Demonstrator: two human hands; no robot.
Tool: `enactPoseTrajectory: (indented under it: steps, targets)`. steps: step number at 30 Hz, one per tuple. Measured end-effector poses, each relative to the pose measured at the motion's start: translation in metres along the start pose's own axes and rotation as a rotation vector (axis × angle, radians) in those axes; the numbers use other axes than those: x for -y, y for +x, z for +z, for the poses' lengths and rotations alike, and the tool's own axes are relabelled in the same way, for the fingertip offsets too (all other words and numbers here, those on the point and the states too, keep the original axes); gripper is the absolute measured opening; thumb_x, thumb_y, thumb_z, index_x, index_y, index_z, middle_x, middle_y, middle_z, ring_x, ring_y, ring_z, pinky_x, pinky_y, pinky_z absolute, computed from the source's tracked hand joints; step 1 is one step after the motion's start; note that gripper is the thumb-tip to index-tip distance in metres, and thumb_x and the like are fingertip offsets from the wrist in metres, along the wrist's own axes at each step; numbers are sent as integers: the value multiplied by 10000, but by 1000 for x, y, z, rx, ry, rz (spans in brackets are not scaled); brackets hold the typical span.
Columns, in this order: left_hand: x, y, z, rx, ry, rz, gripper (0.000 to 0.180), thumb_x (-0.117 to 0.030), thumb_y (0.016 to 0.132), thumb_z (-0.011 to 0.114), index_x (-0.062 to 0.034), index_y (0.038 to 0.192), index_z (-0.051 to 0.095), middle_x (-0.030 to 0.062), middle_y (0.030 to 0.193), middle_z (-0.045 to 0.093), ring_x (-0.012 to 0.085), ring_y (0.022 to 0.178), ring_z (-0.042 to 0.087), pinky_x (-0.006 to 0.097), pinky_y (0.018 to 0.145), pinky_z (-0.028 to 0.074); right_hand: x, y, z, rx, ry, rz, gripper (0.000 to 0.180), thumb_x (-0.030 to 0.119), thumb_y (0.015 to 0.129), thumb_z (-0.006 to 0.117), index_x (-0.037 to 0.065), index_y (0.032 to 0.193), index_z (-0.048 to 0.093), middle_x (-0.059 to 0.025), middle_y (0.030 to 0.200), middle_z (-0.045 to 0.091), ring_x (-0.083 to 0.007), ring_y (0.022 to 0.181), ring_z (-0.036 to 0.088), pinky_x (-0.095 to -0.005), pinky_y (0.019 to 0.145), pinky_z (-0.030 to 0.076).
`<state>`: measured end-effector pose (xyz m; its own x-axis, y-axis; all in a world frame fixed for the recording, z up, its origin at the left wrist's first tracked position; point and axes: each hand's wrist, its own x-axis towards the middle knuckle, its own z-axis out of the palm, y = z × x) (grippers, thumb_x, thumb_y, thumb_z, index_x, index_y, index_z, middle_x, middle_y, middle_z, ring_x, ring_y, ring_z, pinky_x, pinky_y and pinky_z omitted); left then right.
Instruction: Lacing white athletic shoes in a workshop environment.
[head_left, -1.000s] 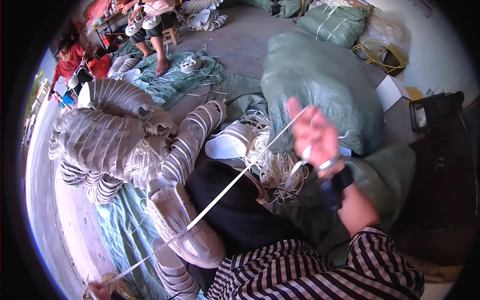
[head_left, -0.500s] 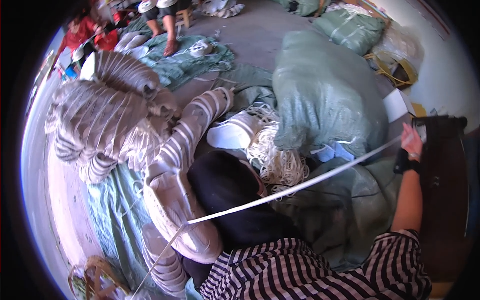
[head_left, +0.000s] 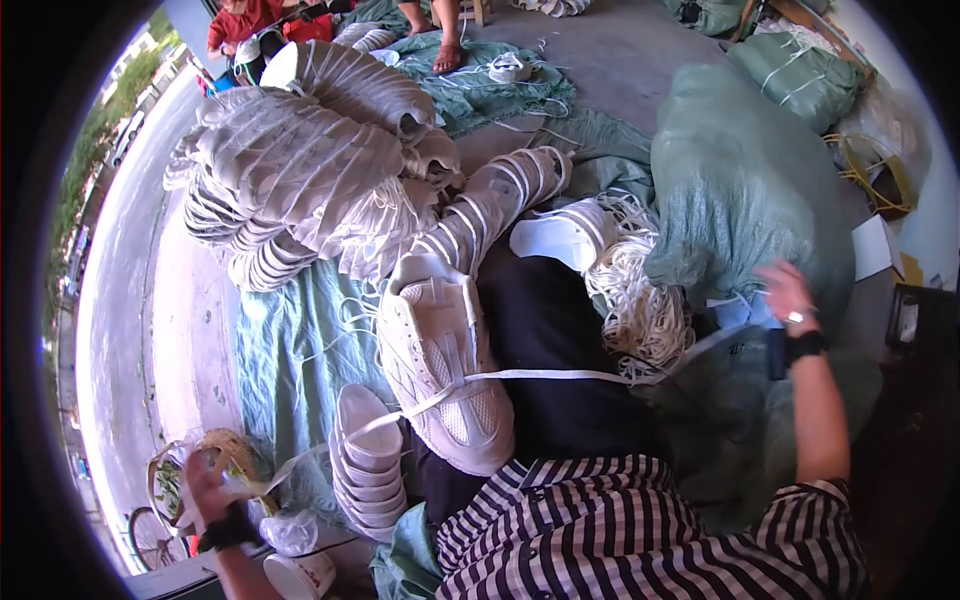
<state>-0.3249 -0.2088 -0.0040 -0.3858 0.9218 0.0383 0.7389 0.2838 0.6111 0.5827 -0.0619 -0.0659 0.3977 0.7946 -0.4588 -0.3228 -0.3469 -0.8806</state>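
Right hand (head_left: 787, 297) lower now — both hands gripping one white lace (head_left: 560, 376) — one shoe (head_left: 440, 360).

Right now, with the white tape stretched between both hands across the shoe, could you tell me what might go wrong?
The white tape runs taut from the left hand over the cream shoe on the lap to the right hand. A harder pull could drag the shoe off the lap. The tape also passes beside the loose pile of white laces, so it might snag there. The stack of white soles beneath it could be tipped.
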Motion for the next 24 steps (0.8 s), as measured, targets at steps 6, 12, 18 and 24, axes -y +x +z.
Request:
enactPoseTrajectory:
  steps: [6,12,18,24]
  targets:
    - [-258,1,157,276,-1207,-175,360,-119,906,463,2,1244,472,75,1131,630,17,432,308,168,376,239,-35,-139,268,777,-533,-179,188,78,842,552,18,1020,542,-99,727,658,-139,543,631,-251,448,477]
    - [-304,-19,194,666,-929,-171,264,-193,950,424,-17,1031,603,63,730,628,25,401,326,181,374,266,-89,-172,305,700,-953,-942,49,92,826,576,65,866,583,-130,677,624,-296,621,638,-386,554,505]
    - [-313,-16,228,574,-166,542,191,-148,873,503,-11,889,635,125,660,624,244,568,594,344,539,481,-92,-184,309,651,-1041,-838,60,143,802,577,85,805,590,-144,685,616,-344,678,623,-441,591,491]
    - [-329,-11,229,779,228,457,218,-190,782,524,-14,803,651,221,758,626,392,728,615,449,667,501,-96,-180,308,648,-1117,-827,83,158,799,568,81,789,598,-138,688,619,-347,673,620,-443,615,489]
